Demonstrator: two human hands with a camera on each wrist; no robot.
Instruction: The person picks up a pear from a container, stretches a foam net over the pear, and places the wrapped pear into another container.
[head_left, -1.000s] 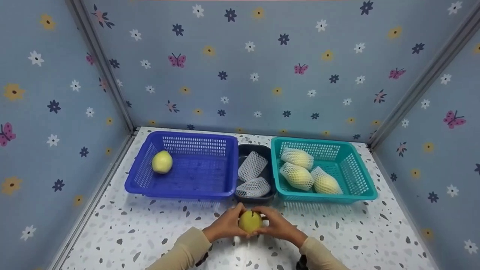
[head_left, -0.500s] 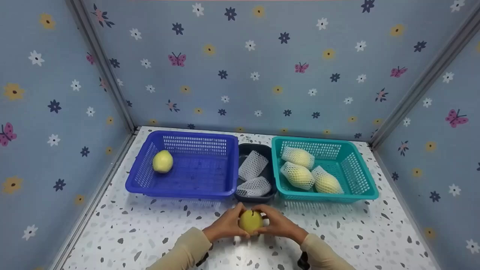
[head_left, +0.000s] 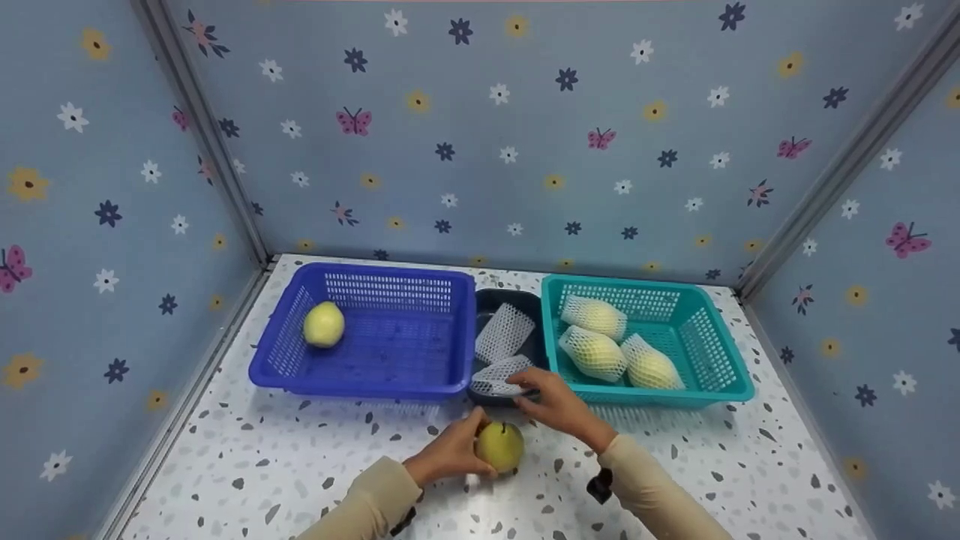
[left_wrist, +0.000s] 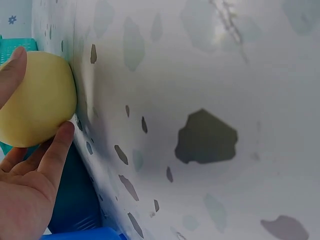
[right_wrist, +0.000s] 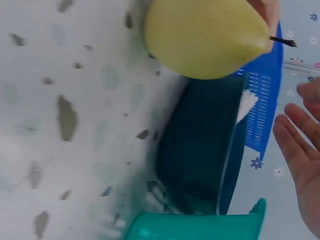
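Note:
A yellow-green pear (head_left: 500, 447) stands upright on the speckled table, its stem pointing up. My left hand (head_left: 451, 448) holds it from the left; in the left wrist view the thumb and fingers (left_wrist: 59, 150) lie on either side of the pear (left_wrist: 42, 100). My right hand (head_left: 559, 405) is above the front edge of the dark bin (head_left: 538, 315), fingertips close to the front white foam net (head_left: 499, 375). In the head view I cannot tell whether they touch it. The right wrist view shows this hand (right_wrist: 305, 145) apart from the pear, holding nothing. Another foam net (head_left: 505, 334) lies behind.
On the left is a blue basket (head_left: 360, 390) with one bare pear (head_left: 324, 325) in it. A teal basket (head_left: 720, 394) on the right has three net-covered pears (head_left: 594, 352) inside. The dark bin sits between the two baskets. Patterned walls (head_left: 480, 150) enclose the table (head_left: 720, 465).
My right hand has let go of the pear and moved up and forward to the dark bin's front edge. The left hand keeps its hold on the pear in the same place.

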